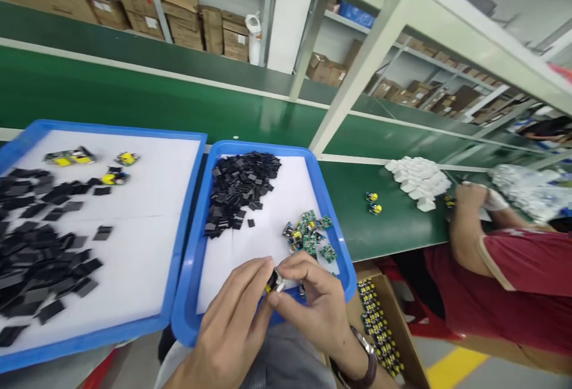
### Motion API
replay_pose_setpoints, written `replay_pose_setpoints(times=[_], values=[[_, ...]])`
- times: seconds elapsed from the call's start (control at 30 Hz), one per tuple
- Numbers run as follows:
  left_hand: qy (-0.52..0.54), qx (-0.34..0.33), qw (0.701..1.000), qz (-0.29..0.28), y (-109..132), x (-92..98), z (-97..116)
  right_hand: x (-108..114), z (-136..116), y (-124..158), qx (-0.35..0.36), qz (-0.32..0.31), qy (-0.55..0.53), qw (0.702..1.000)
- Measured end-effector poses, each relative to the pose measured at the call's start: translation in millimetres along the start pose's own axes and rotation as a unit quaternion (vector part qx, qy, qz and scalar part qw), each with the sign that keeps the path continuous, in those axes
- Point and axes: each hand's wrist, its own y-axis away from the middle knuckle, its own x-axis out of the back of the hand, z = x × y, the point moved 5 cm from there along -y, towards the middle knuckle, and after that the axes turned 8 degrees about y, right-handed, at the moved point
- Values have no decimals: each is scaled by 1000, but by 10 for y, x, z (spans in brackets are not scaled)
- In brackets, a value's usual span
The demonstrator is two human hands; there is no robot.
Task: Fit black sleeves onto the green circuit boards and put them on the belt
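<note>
Above the near edge of the right-hand blue tray, my left hand and my right hand meet with their fingertips pinched on one small circuit board. Yellow, black and white bits of it show between the fingers; the rest is covered. A watch is strapped to my right wrist. Just beyond my right fingers lies a pile of green circuit boards with yellow parts. Farther back in the same tray is a heap of small black pieces.
A second blue tray at left holds black sheets and several boards. Below right stands a cardboard box of boards in rows. A co-worker sits at right, near white housings. A post rises behind.
</note>
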Motion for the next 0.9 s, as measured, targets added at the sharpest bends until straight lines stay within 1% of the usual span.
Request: replay_pose_setpoints(times=[0.03,0.07,0.1,0.13,0.17,0.2,0.27,0.3,0.33,0.4,0.5,0.57,0.63,0.7,0.77,0.8,0.83,0.9], values=[[-19,0,1000,-6,-53,-29,1,187,50,-58,1,32,37,999],[-37,-4,999,-13,-100,-50,-5,418,132,-113,-3,69,88,994],[-53,-14,998,-25,-135,-67,-20,693,241,-159,-10,117,149,982],[-69,-30,996,-42,-155,-83,-44,984,373,-195,-25,161,228,960],[-83,-56,993,-65,-157,-101,-72,1269,517,-225,-37,191,317,928],[-97,-80,988,-95,-143,-130,-110,1535,678,-249,-45,211,352,911],[-127,-121,975,-138,-82,-199,-183,1984,1005,-289,-53,232,394,888],[-139,-125,970,-153,-49,-245,-217,2152,1155,-311,-55,234,416,877],[-145,-125,968,-163,-20,-297,-236,2285,1289,-338,-54,234,435,868],[-138,-109,968,-178,20,-422,-238,2456,1509,-431,-53,218,470,853],[-105,-85,969,-206,39,-620,-191,2575,1735,-687,-53,164,506,845],[-93,-66,968,-224,39,-727,-195,2630,1823,-909,-51,126,518,844],[-90,-55,967,-231,36,-799,-225,2674,1850,-1120,-46,103,525,844],[-89,-58,966,-235,33,-844,-245,2660,1798,-1275,-37,96,527,844],[-87,-66,962,-252,25,-870,-219,2518,1648,-1353,-11,91,522,848],[-87,-63,958,-267,15,-878,-192,2383,1536,-1365,8,83,515,853],[-88,-57,953,-285,-1,-880,-153,2205,1401,-1361,33,68,504,860],[-88,-17,939,-331,-45,-881,-78,1742,1081,-1315,90,12,468,879]])
